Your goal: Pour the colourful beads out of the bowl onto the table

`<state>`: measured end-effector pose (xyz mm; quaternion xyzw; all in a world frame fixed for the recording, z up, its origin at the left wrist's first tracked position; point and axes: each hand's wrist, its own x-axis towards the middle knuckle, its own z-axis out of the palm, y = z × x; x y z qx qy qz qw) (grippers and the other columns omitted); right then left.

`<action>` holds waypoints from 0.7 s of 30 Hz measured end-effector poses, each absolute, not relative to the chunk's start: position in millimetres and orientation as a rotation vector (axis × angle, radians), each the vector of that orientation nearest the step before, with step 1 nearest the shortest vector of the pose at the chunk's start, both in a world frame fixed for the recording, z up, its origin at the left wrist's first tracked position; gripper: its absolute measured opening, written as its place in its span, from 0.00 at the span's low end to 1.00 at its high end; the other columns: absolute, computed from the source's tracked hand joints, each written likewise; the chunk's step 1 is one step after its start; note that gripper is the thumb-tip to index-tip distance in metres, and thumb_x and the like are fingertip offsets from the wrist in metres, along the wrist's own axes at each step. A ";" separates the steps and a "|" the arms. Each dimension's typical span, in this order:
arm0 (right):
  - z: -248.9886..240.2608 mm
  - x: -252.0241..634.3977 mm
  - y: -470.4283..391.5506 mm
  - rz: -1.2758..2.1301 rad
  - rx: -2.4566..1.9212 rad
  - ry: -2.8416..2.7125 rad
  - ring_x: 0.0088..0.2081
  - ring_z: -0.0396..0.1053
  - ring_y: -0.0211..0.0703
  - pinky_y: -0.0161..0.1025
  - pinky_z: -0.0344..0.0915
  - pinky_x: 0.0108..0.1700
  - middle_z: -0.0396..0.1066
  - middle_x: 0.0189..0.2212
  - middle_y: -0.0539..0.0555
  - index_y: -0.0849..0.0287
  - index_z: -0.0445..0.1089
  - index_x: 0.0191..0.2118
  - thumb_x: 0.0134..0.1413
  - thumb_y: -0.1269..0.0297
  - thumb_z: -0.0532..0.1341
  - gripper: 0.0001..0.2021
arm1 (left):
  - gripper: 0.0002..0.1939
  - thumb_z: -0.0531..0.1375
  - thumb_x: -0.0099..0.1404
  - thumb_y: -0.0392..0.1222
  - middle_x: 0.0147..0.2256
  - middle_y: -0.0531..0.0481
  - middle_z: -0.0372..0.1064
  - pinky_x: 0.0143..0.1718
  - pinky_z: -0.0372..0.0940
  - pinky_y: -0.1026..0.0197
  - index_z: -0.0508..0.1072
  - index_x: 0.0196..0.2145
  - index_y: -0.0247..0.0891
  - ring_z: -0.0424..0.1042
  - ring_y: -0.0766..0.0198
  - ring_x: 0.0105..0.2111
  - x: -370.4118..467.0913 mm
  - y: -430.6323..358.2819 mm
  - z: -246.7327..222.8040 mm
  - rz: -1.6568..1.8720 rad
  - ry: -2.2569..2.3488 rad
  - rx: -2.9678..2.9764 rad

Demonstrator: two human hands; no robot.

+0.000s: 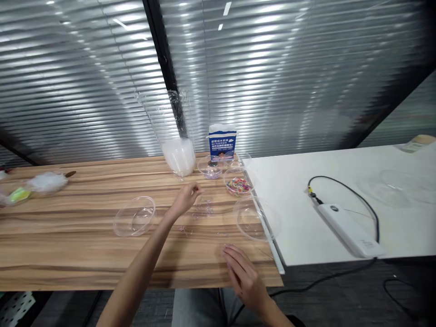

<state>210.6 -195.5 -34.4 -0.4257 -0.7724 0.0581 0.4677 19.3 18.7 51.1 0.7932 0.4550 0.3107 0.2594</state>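
Observation:
My left hand (185, 198) reaches over the middle of the wooden table, its thumb and fingertips pinched together. Anything between them is too small to make out. Just beside it lies a loose scatter of tiny purplish bands (203, 208), with a few more strands (185, 230) closer to me. Near the table's front edge is my right hand (247, 277), fingers pressed together and curled over the thumb; whatever they hold is hidden. Beyond the hands, one clear bowl (239, 184) contains small multicoloured pieces, and another bowl (211, 169) contains purplish ones.
Clear plastic bowls stand to the left (118, 223) and right (255, 232). Behind are a bagged stack of bowls (180, 156) and a blue carton (222, 144). A white power bank (350, 229) with a black cable lies on the white table (296, 245).

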 end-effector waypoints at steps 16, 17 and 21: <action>-31.8 210.5 -197.3 0.006 -0.996 -1.833 0.46 0.70 0.46 0.45 0.73 0.46 0.74 0.38 0.59 0.63 0.68 0.48 0.54 0.80 0.50 0.19 | 0.06 0.59 0.56 0.31 0.28 0.48 0.75 0.32 0.61 0.66 0.77 0.27 0.34 0.71 0.63 0.29 56.0 -31.3 28.7 0.303 0.938 2.080; -31.3 210.5 -197.1 0.014 -0.992 -1.843 0.45 0.70 0.46 0.45 0.73 0.46 0.74 0.38 0.59 0.63 0.68 0.48 0.54 0.80 0.50 0.18 | 0.07 0.59 0.55 0.30 0.28 0.48 0.75 0.31 0.61 0.66 0.77 0.27 0.34 0.71 0.64 0.29 54.8 -35.2 25.0 0.258 0.925 2.103; -29.6 210.6 -196.6 0.029 -0.990 -1.853 0.44 0.70 0.46 0.45 0.73 0.45 0.73 0.37 0.60 0.64 0.68 0.46 0.54 0.81 0.50 0.17 | 0.06 0.60 0.56 0.31 0.28 0.49 0.75 0.33 0.62 0.66 0.77 0.28 0.35 0.71 0.64 0.30 52.3 -45.7 19.5 0.293 0.913 2.127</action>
